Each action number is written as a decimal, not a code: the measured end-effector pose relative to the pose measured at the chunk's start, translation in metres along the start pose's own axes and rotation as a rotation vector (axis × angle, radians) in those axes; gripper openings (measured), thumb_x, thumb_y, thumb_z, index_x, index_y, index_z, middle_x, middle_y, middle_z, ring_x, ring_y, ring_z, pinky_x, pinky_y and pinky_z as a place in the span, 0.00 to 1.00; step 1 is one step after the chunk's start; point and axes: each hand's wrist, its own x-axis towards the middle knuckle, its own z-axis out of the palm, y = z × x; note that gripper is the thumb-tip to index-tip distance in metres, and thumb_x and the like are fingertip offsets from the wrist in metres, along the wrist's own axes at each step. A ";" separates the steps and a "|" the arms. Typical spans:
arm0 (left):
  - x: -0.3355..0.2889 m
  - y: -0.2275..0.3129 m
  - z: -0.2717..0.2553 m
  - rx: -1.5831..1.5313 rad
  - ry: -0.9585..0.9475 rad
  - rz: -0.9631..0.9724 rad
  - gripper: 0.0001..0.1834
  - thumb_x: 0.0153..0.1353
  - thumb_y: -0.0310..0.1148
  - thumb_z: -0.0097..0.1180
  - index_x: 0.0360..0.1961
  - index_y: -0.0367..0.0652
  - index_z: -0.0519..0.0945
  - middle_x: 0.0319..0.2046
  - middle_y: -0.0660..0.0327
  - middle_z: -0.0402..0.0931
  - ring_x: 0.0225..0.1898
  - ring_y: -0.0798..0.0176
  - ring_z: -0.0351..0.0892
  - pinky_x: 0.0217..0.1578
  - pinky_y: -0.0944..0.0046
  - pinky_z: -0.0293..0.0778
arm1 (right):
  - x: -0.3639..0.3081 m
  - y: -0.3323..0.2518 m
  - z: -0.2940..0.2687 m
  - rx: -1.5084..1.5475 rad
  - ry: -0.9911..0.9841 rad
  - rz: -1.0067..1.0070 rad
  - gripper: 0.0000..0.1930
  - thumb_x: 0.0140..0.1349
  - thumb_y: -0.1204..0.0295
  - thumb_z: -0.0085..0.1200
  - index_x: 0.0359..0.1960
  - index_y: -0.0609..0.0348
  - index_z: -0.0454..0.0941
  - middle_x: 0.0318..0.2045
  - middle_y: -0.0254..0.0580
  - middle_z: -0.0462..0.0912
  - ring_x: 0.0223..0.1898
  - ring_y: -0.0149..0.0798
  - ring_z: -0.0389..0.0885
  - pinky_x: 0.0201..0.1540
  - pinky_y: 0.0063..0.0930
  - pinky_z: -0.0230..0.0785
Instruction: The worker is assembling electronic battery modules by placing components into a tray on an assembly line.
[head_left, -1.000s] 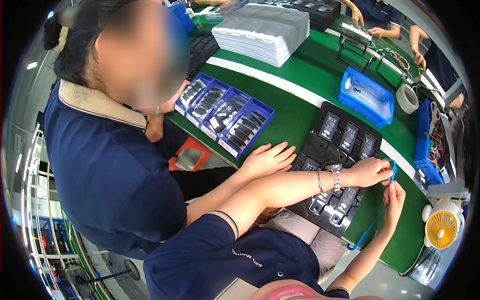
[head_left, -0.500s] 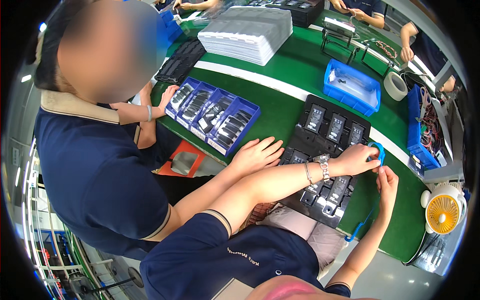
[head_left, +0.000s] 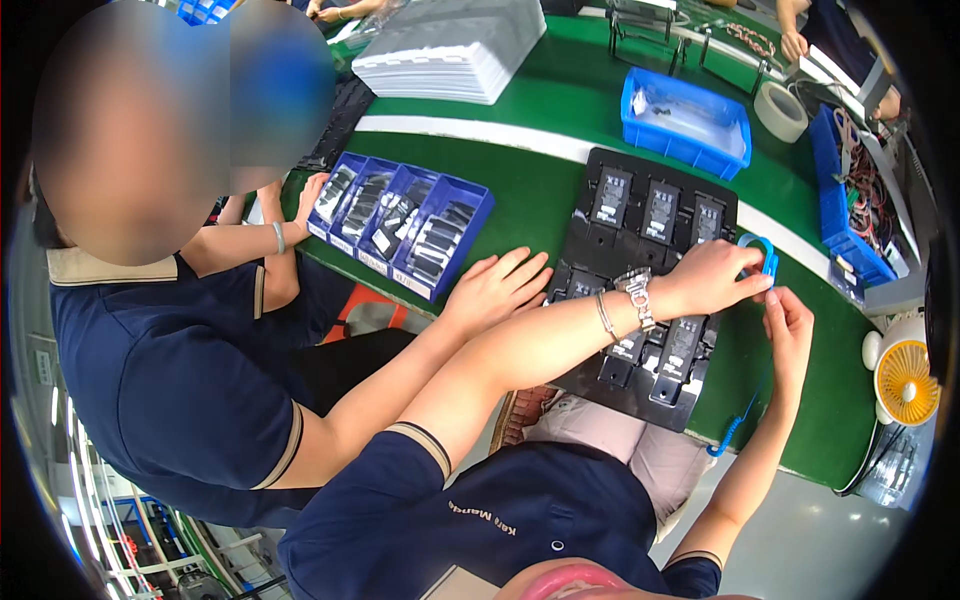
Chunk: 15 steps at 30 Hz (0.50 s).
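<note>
My left hand (head_left: 708, 280), with a metal watch and a bangle on its wrist, reaches across a black tray (head_left: 640, 395). Its thumb and fingers pinch a blue anti-static wrist strap (head_left: 771, 262), whose loop stands up off the green table. Just below, my right hand (head_left: 790, 328) has its fingertips closed together at the strap's lower end, where the cord joins. From there the thin blue cord drops to a coiled part (head_left: 733, 432) at the table edge. Flat black batteries (head_left: 661, 211) lie in the tray's slots, partly covered by my left forearm.
A co-worker's hand (head_left: 500, 290) rests flat left of the tray. Beyond it stands a divided blue bin (head_left: 467, 190) of small dark parts. A blue box (head_left: 690, 150), tape roll (head_left: 781, 110), wire-filled blue bin (head_left: 852, 235), yellow-white fan (head_left: 905, 383) and white sheet stack (head_left: 450, 60) surround the work area.
The view has shifted, so the table's things sit higher in the picture. Both my hands stay at the strap, its loop now more upright. The co-worker on the left has leaned closer.
</note>
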 end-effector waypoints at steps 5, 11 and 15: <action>0.002 -0.004 -0.001 0.044 0.033 0.067 0.14 0.60 0.43 0.56 0.28 0.43 0.80 0.19 0.56 0.79 0.22 0.51 0.80 0.25 0.55 0.72 | 0.001 -0.001 0.000 -0.032 0.009 -0.022 0.12 0.67 0.66 0.51 0.33 0.62 0.80 0.16 0.20 0.61 0.19 0.16 0.55 0.20 0.17 0.42; 0.001 -0.007 -0.001 0.028 0.006 0.030 0.15 0.58 0.43 0.57 0.27 0.41 0.80 0.18 0.57 0.78 0.20 0.55 0.79 0.23 0.57 0.71 | 0.000 0.003 0.004 -0.014 0.002 -0.013 0.12 0.68 0.66 0.50 0.33 0.63 0.79 0.16 0.21 0.60 0.19 0.17 0.55 0.21 0.17 0.42; 0.000 -0.005 0.001 -0.135 0.006 0.025 0.13 0.58 0.40 0.58 0.28 0.41 0.80 0.15 0.58 0.76 0.17 0.61 0.76 0.21 0.62 0.68 | -0.001 0.007 0.005 -0.038 -0.003 -0.033 0.12 0.69 0.66 0.47 0.32 0.61 0.77 0.16 0.22 0.60 0.18 0.18 0.53 0.20 0.18 0.42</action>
